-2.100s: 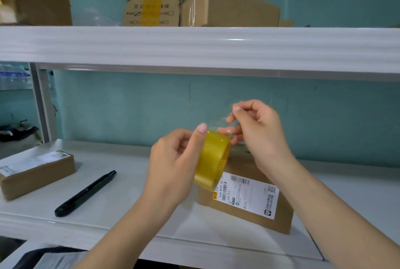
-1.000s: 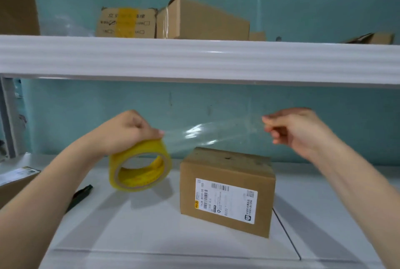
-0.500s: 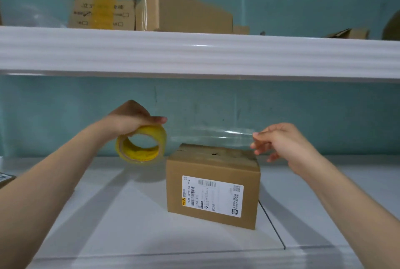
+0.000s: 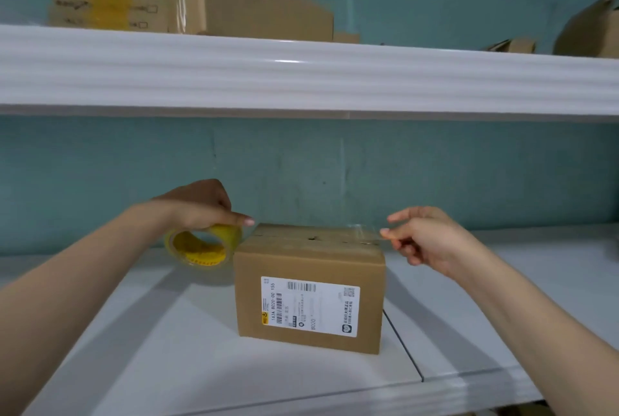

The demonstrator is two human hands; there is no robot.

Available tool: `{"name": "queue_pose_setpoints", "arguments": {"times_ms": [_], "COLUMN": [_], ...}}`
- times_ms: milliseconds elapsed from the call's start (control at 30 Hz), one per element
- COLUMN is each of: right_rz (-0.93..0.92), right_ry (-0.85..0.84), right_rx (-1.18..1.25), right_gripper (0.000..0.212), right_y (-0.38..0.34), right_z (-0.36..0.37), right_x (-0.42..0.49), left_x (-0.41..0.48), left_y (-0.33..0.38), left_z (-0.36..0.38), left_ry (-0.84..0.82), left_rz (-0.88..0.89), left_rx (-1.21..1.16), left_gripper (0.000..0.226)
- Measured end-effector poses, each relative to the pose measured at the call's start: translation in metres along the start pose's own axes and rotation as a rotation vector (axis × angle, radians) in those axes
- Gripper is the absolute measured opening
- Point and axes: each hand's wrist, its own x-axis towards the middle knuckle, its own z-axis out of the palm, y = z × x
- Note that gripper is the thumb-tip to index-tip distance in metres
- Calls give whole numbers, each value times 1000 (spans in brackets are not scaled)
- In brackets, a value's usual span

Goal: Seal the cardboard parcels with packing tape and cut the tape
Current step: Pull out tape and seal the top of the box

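Currently gripping tape roll [image 4: 204, 246] from above w/ left hand [image 4: 201, 208], fingers curled over rim, w/ roll on edge just beside top-left edge of parcel [image 4: 310, 258]; cannot tell whether touching lower shelf [image 4: 150, 348]. Pinching free end of tape strip [image 4: 360, 231] betw. thumb and index of right hand [image 4: 428, 241] at top-right edge of parcel, w/ remaining fingers loosely curled. Spanning parcel top L to R w/ clear strip; cannot tell if pressed onto cardboard. Find parcel upright on lower shelf, betw. both hands. Note white label [image 4: 310, 306] w/ barcodes on front face. See other cardboard boxes [image 4: 248, 3] on upper shelf [image 4: 301, 74], against teal wall.
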Motion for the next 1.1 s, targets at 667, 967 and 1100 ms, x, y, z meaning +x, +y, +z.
{"name": "queue_pose_setpoints", "arguments": {"times_ms": [667, 967, 1100], "right_rz": [176, 53, -279], "right_ry": [-189, 43, 280], "right_rx": [300, -205, -289], "right_gripper": [31, 9, 18], "right_y": [41, 87, 42], "right_z": [-1, 34, 12], "right_x": [10, 0, 25], "left_x": [14, -2, -2], "left_y": [-15, -7, -7], "left_z": [41, 57, 61], "left_ry": [-98, 186, 238], "left_rz": [-22, 2, 7], "left_rx": [-333, 329, 394], "left_gripper": [62, 52, 47]}}
